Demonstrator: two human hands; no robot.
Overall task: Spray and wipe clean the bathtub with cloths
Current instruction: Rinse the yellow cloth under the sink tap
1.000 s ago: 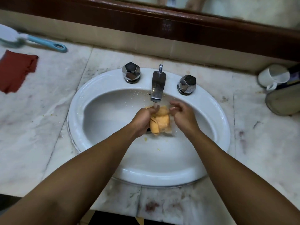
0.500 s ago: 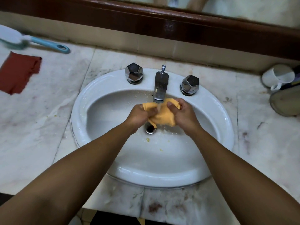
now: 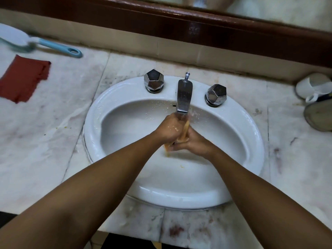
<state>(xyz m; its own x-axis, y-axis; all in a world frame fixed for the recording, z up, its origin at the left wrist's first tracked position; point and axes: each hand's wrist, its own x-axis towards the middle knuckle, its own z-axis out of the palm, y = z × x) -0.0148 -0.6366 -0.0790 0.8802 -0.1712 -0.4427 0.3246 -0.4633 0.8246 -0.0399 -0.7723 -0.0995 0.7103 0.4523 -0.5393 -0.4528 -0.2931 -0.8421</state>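
A wet yellow cloth (image 3: 185, 132) is squeezed between both hands under the metal spout (image 3: 184, 97) of the white sink (image 3: 111, 105). My left hand (image 3: 170, 129) grips its upper part just below the spout. My right hand (image 3: 195, 142) grips the lower part, pressed against the left. Most of the cloth is hidden by the fingers; a corner hangs down toward the drain. Water splashes around the spout. A red cloth (image 3: 22, 79) lies flat on the marble counter at the far left.
Two faceted metal tap knobs (image 3: 154, 80) (image 3: 215, 95) flank the spout. A blue-handled brush (image 3: 53, 45) lies at the back left of the counter (image 3: 53, 141). A white cup (image 3: 313, 87) on its side and a round lid (image 3: 318, 115) sit at the right edge.
The hands have closed together, bunching the spread cloth into a narrow squeezed strip. The left hand rose toward the spout and the right dropped lower.
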